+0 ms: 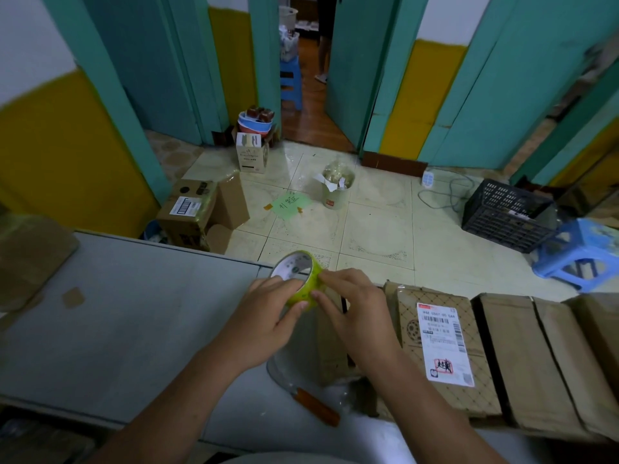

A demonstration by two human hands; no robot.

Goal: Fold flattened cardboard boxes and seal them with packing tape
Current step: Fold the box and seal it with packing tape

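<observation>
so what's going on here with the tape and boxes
A person holds a yellow-green tape roll over the grey table. The left hand grips it and the right hand pinches its outer face, likely seeking the tape's end. Flattened cardboard boxes lie at the right, still flat.

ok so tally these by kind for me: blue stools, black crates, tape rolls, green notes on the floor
blue stools: 2
black crate: 1
tape roll: 1
green note: 1
total: 5
</observation>
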